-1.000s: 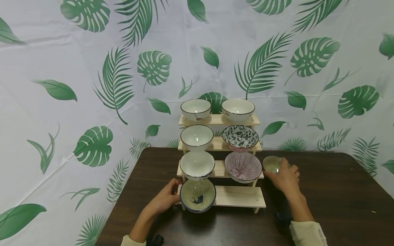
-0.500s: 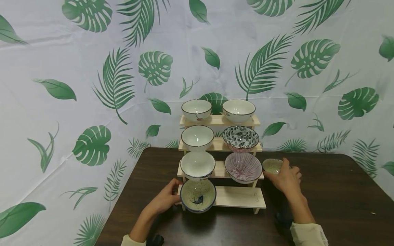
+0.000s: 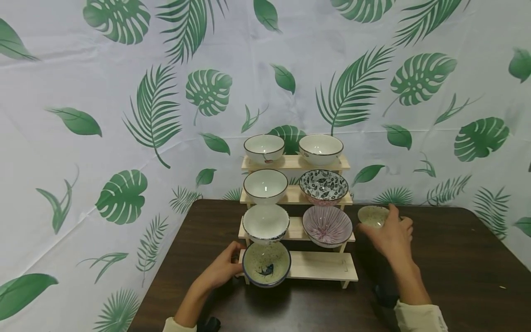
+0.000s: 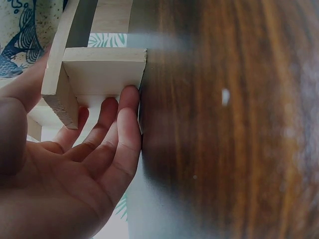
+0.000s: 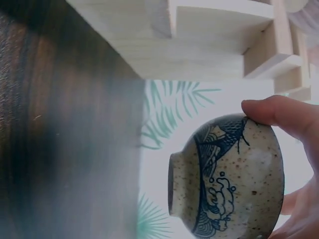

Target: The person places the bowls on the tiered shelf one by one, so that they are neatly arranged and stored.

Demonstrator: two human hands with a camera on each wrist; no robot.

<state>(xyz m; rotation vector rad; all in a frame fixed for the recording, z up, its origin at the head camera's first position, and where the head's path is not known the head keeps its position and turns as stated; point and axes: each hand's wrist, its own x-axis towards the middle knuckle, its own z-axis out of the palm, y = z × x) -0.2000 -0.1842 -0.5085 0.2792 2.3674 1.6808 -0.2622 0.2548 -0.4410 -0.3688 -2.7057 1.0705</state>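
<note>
My right hand [image 3: 392, 237] holds a small speckled bowl [image 3: 372, 216] by its rim, to the right of a tiered wooden stand [image 3: 321, 264]. In the right wrist view the bowl [image 5: 237, 179] shows a blue wave-like pattern on its outside, and backdrop is visible between its foot and the tabletop. My left hand [image 3: 224, 267] grips the left end of the lowest shelf. The left wrist view shows fingers curled under the shelf [image 4: 99, 77], with the thumb at its upper side. Right beside this hand, a speckled bowl with a blue fish [image 3: 267, 265] sits on that shelf.
Upper shelves carry white bowls [image 3: 265, 223], a black-and-white floral bowl [image 3: 323, 184] and a purple-striped bowl [image 3: 327, 226]. The lowest shelf's right half is bare wood. A dark wooden table [image 3: 448, 258] lies beneath, with a leaf-print cloth [image 3: 290, 60] hanging behind.
My right hand has moved slightly right and toward the back of the table, carrying the small bowl along. My left hand stays at the shelf end.
</note>
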